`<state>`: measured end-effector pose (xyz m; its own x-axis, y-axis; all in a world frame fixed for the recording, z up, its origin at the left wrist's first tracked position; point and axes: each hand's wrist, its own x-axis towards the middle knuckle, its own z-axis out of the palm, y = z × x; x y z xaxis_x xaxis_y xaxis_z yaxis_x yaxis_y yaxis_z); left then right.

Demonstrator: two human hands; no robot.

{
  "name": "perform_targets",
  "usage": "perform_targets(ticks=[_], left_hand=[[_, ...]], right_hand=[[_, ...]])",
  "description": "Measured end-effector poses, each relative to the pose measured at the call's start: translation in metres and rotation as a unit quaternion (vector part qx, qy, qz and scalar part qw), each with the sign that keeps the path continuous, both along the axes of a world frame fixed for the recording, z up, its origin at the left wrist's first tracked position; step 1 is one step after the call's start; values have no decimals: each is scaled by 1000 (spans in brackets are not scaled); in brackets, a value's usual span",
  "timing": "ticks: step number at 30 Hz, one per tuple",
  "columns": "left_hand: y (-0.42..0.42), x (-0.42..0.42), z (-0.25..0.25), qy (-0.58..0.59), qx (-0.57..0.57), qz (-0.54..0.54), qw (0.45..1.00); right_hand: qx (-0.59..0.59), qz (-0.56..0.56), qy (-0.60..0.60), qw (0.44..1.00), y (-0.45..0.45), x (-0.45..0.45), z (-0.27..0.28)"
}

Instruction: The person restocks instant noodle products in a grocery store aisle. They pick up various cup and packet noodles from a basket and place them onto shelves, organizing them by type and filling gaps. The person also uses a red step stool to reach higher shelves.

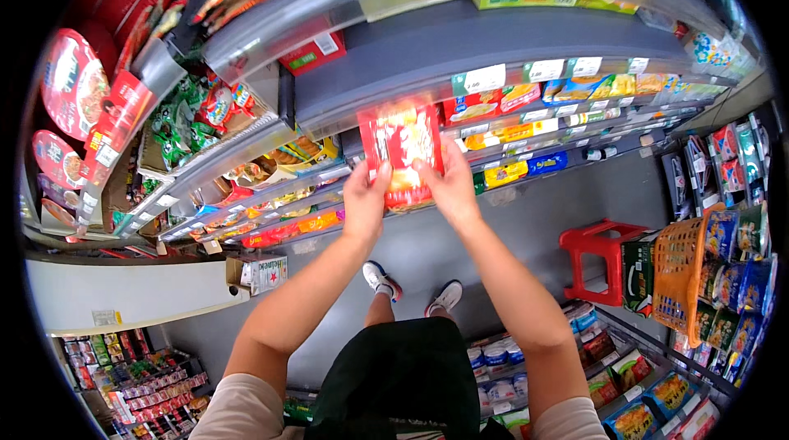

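A shiny red food packet (404, 153) is held out before me at the front of a grey store shelf (468, 39). My left hand (365, 196) grips its near left edge, thumb on top. On the right edge my right hand (455, 184) holds it the same way, with the thumb over the face. Glare and blur hide the packet's print. Just right of the packet, red and pink packs (487, 104) sit on the tier below. Further left on the upper shelf lies a red box (313, 53) with a barcode.
Instant noodle tubs (75, 84) and green-wrapped sweets (179, 122) fill shelves at the left. A red plastic stool (595, 258) and an orange basket (678, 273) stand at the right. Behind me are more stocked racks (641, 406). A Heineken carton (265, 273) sits at the left by a white counter (135, 295).
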<state>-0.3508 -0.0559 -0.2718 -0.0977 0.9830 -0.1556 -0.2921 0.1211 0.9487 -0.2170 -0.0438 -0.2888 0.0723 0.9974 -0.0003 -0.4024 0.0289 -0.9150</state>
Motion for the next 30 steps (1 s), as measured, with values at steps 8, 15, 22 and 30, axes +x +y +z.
perform_targets(ticks=[8, 15, 22, 30], left_hand=[[-81, 4, 77, -23, -39, -170, 984], [-46, 7, 196, -53, 109, -167, 979], [-2, -6, 282, 61, 171, -157, 971], [44, -10, 278, 191, 190, -149, 951]], right_hand=[[-13, -24, -8, 1000, -84, 27, 69], [94, -21, -55, 994, -84, 28, 207], [98, -87, -83, 988, 8, 30, 294], [89, -213, -451, 862, 112, 9, 305]])
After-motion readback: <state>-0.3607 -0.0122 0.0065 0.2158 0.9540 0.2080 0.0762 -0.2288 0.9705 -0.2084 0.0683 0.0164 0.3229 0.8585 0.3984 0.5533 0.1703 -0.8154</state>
